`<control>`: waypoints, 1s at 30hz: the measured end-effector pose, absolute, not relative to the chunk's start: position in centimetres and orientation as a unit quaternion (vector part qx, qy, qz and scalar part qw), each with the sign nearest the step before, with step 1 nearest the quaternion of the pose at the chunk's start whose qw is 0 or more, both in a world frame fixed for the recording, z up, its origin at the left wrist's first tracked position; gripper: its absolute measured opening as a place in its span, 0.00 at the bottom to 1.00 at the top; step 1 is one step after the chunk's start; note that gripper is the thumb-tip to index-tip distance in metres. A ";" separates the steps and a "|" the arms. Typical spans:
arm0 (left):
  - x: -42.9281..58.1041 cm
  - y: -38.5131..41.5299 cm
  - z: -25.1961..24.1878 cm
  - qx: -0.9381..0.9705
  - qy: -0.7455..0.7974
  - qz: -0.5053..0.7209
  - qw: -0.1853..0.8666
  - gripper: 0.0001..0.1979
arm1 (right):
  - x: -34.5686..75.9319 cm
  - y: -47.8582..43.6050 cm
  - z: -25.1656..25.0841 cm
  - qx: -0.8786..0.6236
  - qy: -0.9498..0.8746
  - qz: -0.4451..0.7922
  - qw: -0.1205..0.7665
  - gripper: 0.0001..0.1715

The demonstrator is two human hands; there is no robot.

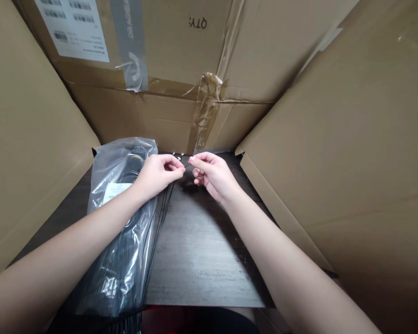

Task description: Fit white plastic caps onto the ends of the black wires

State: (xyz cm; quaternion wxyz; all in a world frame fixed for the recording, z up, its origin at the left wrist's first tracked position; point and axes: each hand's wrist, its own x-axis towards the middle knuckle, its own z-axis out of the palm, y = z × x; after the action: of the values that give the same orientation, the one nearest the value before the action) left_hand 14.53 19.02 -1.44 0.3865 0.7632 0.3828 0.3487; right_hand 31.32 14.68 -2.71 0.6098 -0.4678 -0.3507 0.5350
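My left hand is closed in a pinch on the ends of several thin black cable ties, which run back along the table toward me. My right hand is closed too, its thumb and forefinger pinching a thin black tie at the point where both hands meet. Small pale tie heads show just above my left fingers. Under my left forearm lies a clear plastic bag with a black bundle and a white label inside.
A dark wood-grain table lies below my hands. Big cardboard boxes wall it in: one on the left, one behind with tape and a shipping label, one on the right. Something red shows at the table's near edge.
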 end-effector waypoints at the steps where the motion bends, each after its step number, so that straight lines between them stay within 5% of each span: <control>1: 14.5 19.0 -1.4 0.774 0.381 0.347 0.368 0.08 | 31.4 14.7 -2.7 -0.469 -0.340 0.545 0.606 0.25; 10: 14.5 18.6 -1.2 0.844 0.344 0.348 0.221 0.05 | 31.4 14.6 -2.3 -0.472 -0.317 0.573 0.590 0.24; 30: 14.7 19.2 -1.4 0.721 0.349 0.367 0.473 0.12 | 31.8 15.0 -3.0 -0.432 -0.343 0.562 0.616 0.23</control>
State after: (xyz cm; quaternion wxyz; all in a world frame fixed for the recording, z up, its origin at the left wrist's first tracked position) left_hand 14.73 19.22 -1.42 0.4731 0.7211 0.3487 0.3670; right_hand 31.76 15.03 -3.03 0.6163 -0.4320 -0.3427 0.5622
